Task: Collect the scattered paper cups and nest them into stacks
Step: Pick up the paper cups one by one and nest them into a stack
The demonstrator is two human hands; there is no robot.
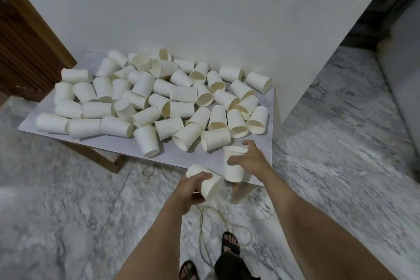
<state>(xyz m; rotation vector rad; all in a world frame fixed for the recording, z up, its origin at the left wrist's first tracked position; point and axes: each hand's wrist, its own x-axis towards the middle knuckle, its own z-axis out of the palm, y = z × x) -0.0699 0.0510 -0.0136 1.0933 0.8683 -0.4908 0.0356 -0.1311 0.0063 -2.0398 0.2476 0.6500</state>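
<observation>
Table edge: we see the low table (172,154) with bare top only along its near edge and near right corner.
Room to move: the marble floor (68,200) lies open on our left and right; a thin cord (227,223) loops on it by our sandals (230,242).
Pile of cups: many white paper cups (145,98) lie tipped over, touching, from the wall to near the front edge.
Left hand: our left hand (193,188) curls its fingers around a tilted cup (208,180), held off the table.
Right hand: our right hand (247,159) spreads its fingers wide around an upright cup (234,166) standing at the near right corner.
Inside the cups: we cannot tell.
</observation>
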